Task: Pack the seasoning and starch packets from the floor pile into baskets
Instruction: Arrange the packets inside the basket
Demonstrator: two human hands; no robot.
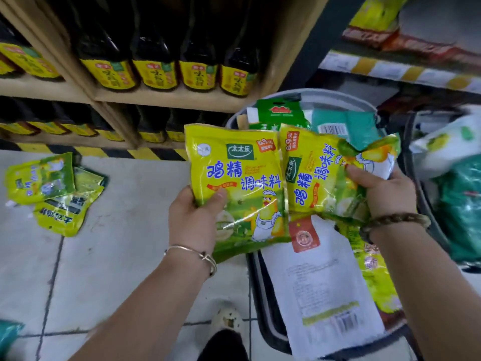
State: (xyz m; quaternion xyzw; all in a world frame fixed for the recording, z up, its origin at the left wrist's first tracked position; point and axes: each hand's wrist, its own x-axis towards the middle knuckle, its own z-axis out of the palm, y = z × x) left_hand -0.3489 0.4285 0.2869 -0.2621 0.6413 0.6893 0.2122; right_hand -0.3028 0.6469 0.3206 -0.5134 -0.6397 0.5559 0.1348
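Note:
My left hand (192, 220) grips a yellow-green seasoning packet (234, 178) by its lower left corner, holding it upright above the basket's left rim. My right hand (382, 188) holds a second yellow-green packet (325, 173), tilted, over the dark-rimmed basket (256, 277). Inside the basket lie a white packet (320, 282) with a red label, green and teal packets (346, 126) and more yellow ones (374, 269). A few yellow-green packets (49, 188) remain in a pile on the tiled floor at the left.
Wooden shelves (161, 97) with dark sauce bottles stand behind the pile. A second basket (416, 162) with green and white packets sits at the right. My shoe (226, 332) is by the basket's near left corner. A teal packet corner (7, 334) shows at the bottom left.

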